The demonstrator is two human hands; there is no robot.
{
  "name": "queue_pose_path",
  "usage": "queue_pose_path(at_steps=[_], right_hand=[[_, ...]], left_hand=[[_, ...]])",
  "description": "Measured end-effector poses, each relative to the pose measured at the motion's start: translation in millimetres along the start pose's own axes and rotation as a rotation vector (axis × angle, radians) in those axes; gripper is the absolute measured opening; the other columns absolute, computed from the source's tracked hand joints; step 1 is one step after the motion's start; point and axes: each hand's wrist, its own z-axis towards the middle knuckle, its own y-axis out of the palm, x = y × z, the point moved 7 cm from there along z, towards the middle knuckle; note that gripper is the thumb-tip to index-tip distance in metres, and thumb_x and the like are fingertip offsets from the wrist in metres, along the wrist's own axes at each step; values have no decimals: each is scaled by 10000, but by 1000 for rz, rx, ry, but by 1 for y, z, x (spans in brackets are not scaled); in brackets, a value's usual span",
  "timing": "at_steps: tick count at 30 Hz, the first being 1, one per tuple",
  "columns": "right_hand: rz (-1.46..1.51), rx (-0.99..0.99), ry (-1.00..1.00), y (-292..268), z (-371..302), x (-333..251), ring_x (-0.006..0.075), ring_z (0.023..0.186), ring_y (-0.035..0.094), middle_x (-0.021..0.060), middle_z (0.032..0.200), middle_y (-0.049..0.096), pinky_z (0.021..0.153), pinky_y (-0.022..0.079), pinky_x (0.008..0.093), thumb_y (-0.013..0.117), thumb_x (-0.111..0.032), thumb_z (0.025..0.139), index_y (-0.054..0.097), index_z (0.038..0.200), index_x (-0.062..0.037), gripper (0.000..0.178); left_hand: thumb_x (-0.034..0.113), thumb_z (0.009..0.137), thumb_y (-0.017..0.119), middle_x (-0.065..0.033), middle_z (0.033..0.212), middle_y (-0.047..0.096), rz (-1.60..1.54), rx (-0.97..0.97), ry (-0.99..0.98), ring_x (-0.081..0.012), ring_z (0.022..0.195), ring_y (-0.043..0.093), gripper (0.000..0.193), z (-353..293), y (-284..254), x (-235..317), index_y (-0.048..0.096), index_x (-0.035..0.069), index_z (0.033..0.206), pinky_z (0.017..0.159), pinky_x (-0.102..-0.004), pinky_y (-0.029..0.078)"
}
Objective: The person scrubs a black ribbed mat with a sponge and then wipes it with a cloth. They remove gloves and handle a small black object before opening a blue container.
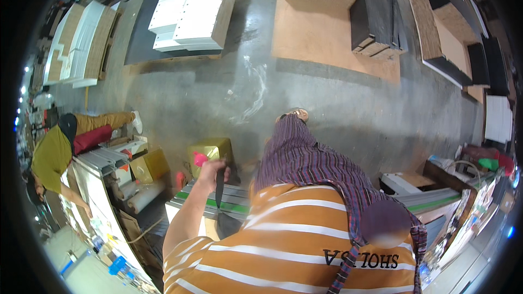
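My left hand [210, 176] is raised in front of me, left of my striped shirt, with its fingers closed. A black strap [219, 188] runs down from the fist to a dark, limp piece [227, 225] beside my shirt. Right at the fingers, on the far side, shows a bright pink rounded thing [200, 158]; whether the hand holds it too I cannot tell. Below that hand lies a bench edge with a green strip [231, 206]. Beyond it stands a yellow-brown box [210, 149]. No part of my right hand shows.
White panels [190, 8] are stacked on the floor ahead. Dark panels [376, 22] stand on a brown board [316, 38] to their right. At left, a co-worker in an olive shirt [52, 158] leans over a cluttered bench [117, 234]. Another bench [436, 201] is at right.
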Motion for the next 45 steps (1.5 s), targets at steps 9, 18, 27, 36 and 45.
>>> queue_pose_path(at_steps=[9, 18, 27, 36, 45], right_hand=[[94, -156, -190, 41, -12, -8, 168, 662, 536, 51, 750, 565, 612, 427, 309, 749, -144, 849, 583, 917, -28, 214], [217, -272, -264, 137, 24, 7, 111, 574, 438, 12, 671, 459, 529, 328, 290, 754, -172, 837, 492, 854, -46, 291], [565, -538, -277, 180, 39, 21, 55, 538, 362, -19, 721, 413, 486, 302, 236, 663, -308, 1010, 508, 876, -56, 325], [462, -584, -570, 165, -39, -20, 50, 409, 322, -40, 569, 402, 398, 259, 231, 601, -585, 988, 523, 768, -28, 604], [-8, -146, -440, 218, 38, -20, 47, 524, 419, -32, 633, 499, 472, 330, 234, 596, -218, 1059, 620, 1021, 12, 234]], left_hand=[[655, 814, 773, -95, 898, 677, 320, -666, 337, -174, 715, 652, 1000, -107, 178, 118, 438, -14, 1478, 660, -328, 587], [187, 1003, 638, -147, 1030, 682, 260, -679, 243, -220, 769, 676, 597, -121, 246, 97, 394, 29, 1524, 737, -348, 598], [-39, 950, 528, -76, 849, 679, 914, -374, 596, -51, 572, 497, 468, -115, 265, 90, 533, 6, 1416, 488, -209, 378], [61, 1022, 522, -74, 722, 543, 593, -395, 1282, -107, 455, 455, 190, -213, 219, 186, 545, -11, 1197, 399, -236, 326], [4, 951, 585, -20, 724, 565, 860, -505, 912, -58, 518, 451, 222, -161, 356, 114, 596, -28, 1171, 455, -226, 322]])
